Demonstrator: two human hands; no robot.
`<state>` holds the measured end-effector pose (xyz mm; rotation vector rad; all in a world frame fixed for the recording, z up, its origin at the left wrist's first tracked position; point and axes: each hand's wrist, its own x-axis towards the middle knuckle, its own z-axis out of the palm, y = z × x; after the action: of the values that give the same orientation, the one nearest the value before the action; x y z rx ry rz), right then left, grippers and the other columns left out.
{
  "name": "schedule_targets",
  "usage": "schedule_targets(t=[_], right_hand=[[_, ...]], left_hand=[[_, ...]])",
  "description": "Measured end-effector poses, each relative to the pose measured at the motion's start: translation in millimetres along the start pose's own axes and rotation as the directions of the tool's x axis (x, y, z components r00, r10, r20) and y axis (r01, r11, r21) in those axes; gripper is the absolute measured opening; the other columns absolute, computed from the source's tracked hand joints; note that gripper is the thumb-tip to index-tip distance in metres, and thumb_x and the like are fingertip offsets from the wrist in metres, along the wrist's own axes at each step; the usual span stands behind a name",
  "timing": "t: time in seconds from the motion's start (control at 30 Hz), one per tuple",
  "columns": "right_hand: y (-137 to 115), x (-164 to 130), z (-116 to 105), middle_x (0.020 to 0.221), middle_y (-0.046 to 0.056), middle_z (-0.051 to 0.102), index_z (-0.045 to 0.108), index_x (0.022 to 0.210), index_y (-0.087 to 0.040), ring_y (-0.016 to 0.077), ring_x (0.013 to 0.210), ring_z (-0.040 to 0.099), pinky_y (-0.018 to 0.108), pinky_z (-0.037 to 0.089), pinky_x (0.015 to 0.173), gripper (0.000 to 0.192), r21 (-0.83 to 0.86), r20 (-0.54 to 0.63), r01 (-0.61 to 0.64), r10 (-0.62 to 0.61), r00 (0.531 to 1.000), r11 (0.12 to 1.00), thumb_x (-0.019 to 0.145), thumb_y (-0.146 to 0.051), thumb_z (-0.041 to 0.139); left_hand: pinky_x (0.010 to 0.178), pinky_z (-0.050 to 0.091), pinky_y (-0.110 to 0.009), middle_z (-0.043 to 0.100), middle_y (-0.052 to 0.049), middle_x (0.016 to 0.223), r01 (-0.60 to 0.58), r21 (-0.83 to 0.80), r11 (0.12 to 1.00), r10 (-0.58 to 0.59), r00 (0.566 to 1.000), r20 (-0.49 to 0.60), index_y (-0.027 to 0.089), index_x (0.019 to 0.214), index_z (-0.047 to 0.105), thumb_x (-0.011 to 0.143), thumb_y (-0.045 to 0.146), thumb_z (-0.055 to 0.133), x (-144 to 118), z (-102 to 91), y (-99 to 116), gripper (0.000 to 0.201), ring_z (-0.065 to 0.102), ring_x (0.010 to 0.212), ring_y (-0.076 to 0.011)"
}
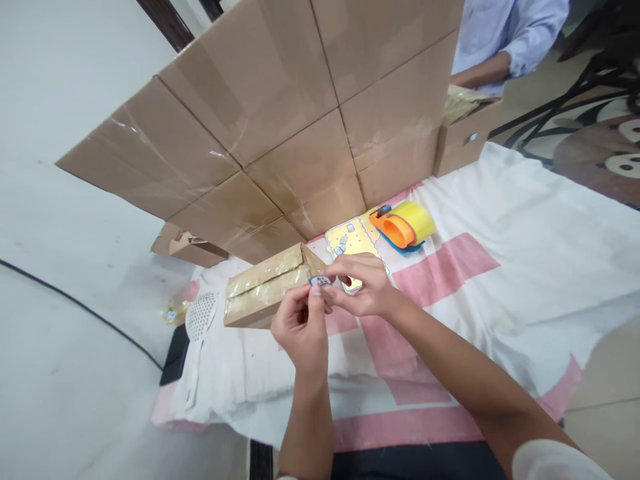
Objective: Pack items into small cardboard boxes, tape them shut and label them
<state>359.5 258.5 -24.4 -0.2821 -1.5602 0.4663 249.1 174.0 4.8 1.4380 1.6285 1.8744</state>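
Observation:
A small sticker (320,281) with a blue edge is pinched between my two hands, just in front of a taped cardboard box (267,280). My left hand (304,319) grips its lower left side with thumb and forefinger. On the right side, my right hand (364,283) holds it with thumb and fingertips. The box lies on the cloth, its top seam covered with shiny tape. Behind my right hand lies a yellow sticker sheet (353,233), partly hidden by the fingers. I cannot tell whether the sticker touches the box.
An orange tape dispenser (395,230) with yellow tape sits right of the sheet. Tall cardboard panels (300,153) stand behind. At left are a white skimmer (201,319), a black phone-like slab (175,355) and an opened carton (187,247). Beyond the panels, a person (505,40) is beside another box (463,137).

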Motion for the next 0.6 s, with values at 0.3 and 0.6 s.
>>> schedule_targets(t=[0.3,0.6], right_hand=[[8.0,7.5,-5.6,0.07,-0.002,0.064,0.065,0.09,-0.02,0.0098,0.059,0.054,0.022,0.039,0.055,0.017,0.186,0.152,-0.473,0.45,0.88,0.861,0.098,-0.031,0.055],[56.4,-16.2,-1.4,0.084,0.001,0.069,0.065,0.096,-0.022,0.0164,0.077,0.059,0.025,0.034,0.071,0.017,-0.342,0.497,-0.503,0.607,0.62,0.794,0.1,-0.022,0.048]], left_hand=[[0.064,0.053,-0.025,0.071,0.0,0.07,-0.139,0.284,0.949,0.134,0.99,0.039,0.018,0.109,0.075,0.099,0.039,0.061,3.5,-13.6,-13.4,0.027,0.067,0.063,-0.0132],[0.127,0.024,-0.054,0.059,-0.007,0.153,-0.168,0.75,0.64,-0.057,0.963,0.264,0.026,0.138,0.068,0.109,0.042,0.031,54.2,-49.7,-42.9,0.049,0.045,0.151,-0.0285]])
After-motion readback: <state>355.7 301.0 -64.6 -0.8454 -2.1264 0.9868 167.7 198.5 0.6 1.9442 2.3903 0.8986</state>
